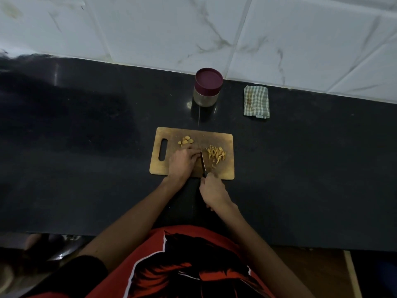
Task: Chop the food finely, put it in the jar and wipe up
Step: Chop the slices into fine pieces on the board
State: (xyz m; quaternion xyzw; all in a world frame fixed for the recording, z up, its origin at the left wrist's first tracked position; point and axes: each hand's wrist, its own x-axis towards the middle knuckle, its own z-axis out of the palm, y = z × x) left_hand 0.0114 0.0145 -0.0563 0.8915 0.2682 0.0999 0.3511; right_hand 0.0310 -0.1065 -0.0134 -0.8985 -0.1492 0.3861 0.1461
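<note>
Chopping: in progress on the worn wooden cutting board with a slot handle (191,153), which lies flat on the black stone table (86,147).
Left hand (182,161): rests on the board, fingers curled over a piece of food pressed against the blade; the piece itself is hidden under the fingers.
Right hand (213,192): grip wrapped round the handle of the small dark-handled kitchen knife (203,163); blade points away from the person, edge down on the board.
Food, cut: pale yellow slivers (216,155) heaped just right of the blade.
Food, uncut: a few yellow chunky slices (186,141) near the board's far edge, apart from the slivers.
Handling, food: judged light, firm and fibrous, likely to skid or scatter under the edge; slivers are too small to pinch one by one, better gathered by scraping with the blade or by lifting the board.
Handling, board: stiff and light; best taken by the slot handle or a long edge, kept level so pieces do not slide off.
Steel jar with maroon plastic lid (207,88): stands upright beyond the board, near the white marbled wall tiles (214,29); lid on. Judged smooth-sided; hold the body, twist the lid.
Folded green-and-white checked cloth (256,102): lies right of the jar, soft and limp, untouched.
Progress: judged early; chopping unfinished, slivers not yet fine, jar and wiping pending.
</note>
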